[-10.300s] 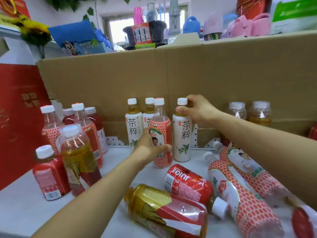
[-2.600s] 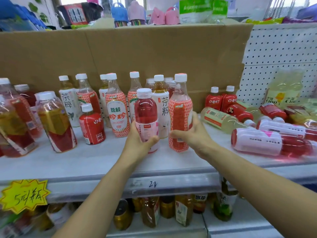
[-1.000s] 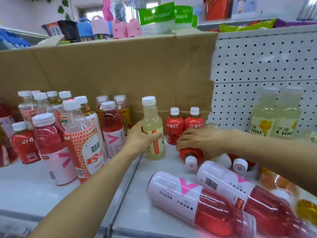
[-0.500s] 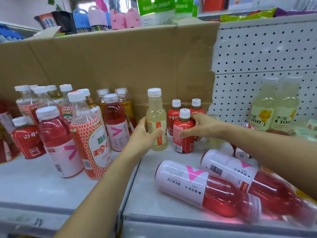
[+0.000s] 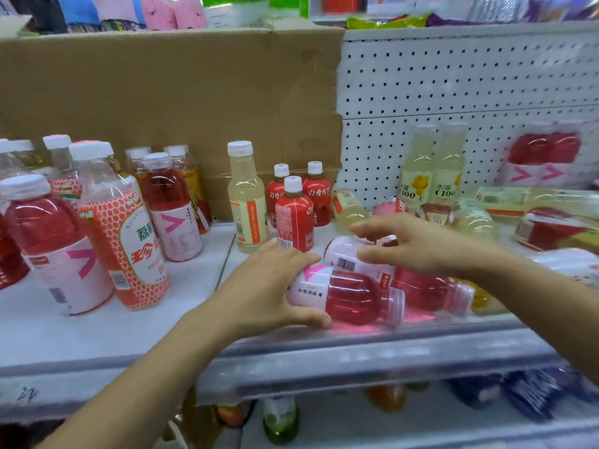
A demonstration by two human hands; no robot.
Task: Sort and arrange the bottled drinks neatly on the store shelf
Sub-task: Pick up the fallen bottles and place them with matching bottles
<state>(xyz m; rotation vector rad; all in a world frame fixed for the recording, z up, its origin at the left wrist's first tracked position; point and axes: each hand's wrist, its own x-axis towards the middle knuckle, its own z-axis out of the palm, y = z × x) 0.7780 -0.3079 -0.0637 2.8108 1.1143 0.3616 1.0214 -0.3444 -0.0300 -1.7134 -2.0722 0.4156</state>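
Red drink fills the near lying bottle [image 5: 353, 294], which is pink-labelled and rests on its side at the near edge of the shelf [image 5: 97, 332], cap to the right. The left hand [image 5: 269, 286] grips its labelled end, thumb on the near side and fingers over the top. Just behind lies a second lying bottle [image 5: 421, 288] of the same kind. The right hand [image 5: 415, 251] hangs over it, fingers spread and loosely bent, holding nothing; whether it touches cannot be told. Farther back stand a small red bottle [image 5: 294, 218] and a pale yellow bottle [image 5: 247, 202].
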